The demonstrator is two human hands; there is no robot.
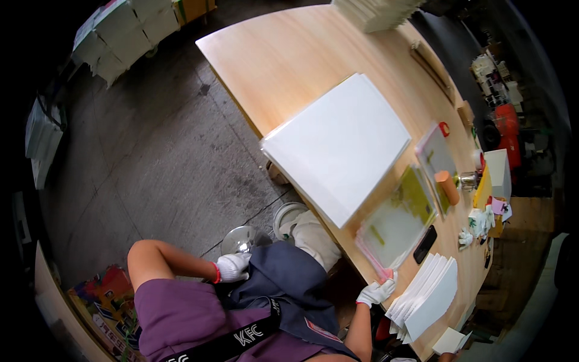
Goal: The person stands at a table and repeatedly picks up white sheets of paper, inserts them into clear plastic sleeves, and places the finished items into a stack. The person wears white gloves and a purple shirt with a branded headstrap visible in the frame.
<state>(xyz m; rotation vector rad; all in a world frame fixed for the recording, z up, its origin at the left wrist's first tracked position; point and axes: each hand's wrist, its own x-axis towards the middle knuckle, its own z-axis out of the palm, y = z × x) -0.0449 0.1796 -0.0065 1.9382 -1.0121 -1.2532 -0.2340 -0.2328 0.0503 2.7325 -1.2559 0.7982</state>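
My left hand [233,267], in a white knit glove with a red cuff, rests against the dark blue apron [283,271] over my lap. Its fingertips are hard to make out against the cloth. At the table's near edge, my right hand [377,292], also white-gloved, has its fingers closed at the pink-edged corner of a stack of clear plastic sheets [386,232]. Those sheets carry a yellow-green printed patch. Left of them lies a large stack of white paper [344,145], its edge along the table's rim. Fanned white sheets [425,298] lie right of my right hand.
The wooden table [271,60] also bears a black phone [424,244], an orange cylinder [447,187], a pink-framed clear sheet [435,154], tape rolls [478,159] and a far paper stack [377,13]. A metal bowl [241,239] and white bucket [288,216] stand below.
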